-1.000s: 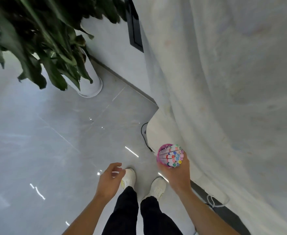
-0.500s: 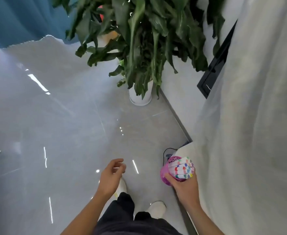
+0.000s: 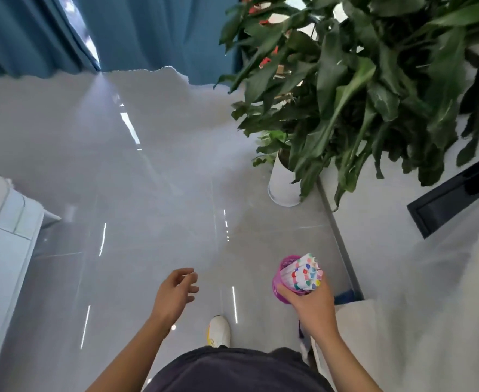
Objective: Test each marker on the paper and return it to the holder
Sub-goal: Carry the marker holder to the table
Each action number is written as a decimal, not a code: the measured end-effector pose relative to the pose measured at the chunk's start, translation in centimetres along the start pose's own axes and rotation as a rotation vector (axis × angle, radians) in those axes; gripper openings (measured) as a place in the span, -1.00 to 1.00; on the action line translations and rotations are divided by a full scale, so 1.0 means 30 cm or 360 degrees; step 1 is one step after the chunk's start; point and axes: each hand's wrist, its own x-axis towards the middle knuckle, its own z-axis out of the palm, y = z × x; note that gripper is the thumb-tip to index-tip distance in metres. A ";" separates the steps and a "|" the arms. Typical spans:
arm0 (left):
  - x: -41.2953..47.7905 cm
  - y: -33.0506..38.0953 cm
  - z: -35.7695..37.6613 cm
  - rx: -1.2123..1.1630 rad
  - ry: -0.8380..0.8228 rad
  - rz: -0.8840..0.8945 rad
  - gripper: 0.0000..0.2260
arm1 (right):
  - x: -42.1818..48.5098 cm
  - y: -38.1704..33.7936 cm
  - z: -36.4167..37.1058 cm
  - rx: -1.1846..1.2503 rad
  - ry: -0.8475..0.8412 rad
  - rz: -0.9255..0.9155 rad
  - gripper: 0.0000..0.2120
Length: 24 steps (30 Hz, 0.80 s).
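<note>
My right hand (image 3: 314, 306) grips a pink mesh holder (image 3: 282, 281) from below, low in the head view and right of centre. Several white markers (image 3: 306, 271) with coloured caps stand packed inside it, leaning to the right. My left hand (image 3: 176, 292) hangs free to the left of the holder, fingers loosely curled and holding nothing. No paper is in view.
A large leafy plant (image 3: 345, 89) in a white pot (image 3: 285, 183) stands ahead on the right by the wall. Blue curtains (image 3: 136, 29) hang at the far end. A white cabinet (image 3: 0, 244) juts in at the left. Glossy grey floor (image 3: 148, 193) stretches ahead.
The view has swung left, away from the white cloth at the right and toward the curtains. The holder stays in my right hand; my left hand stays free.
</note>
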 end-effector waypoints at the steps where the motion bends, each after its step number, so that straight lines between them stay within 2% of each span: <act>1: 0.011 0.007 -0.016 -0.0023 0.0022 -0.0011 -0.84 | 0.019 -0.023 0.030 -0.0012 -0.0018 -0.0008 -0.14; 7: 0.066 0.044 -0.079 -0.0160 0.0162 -0.0090 -0.85 | 0.114 -0.177 0.165 -0.0029 -0.0211 -0.0052 -0.21; 14: 0.206 0.147 -0.099 -0.0237 0.0306 -0.0134 -0.84 | 0.334 -0.312 0.305 -0.0106 -0.0338 -0.0115 -0.16; 24: 0.554 0.494 -0.016 -0.0322 0.0500 -0.0067 -0.82 | 0.838 -0.592 0.404 -0.0182 -0.0485 -0.0297 -0.01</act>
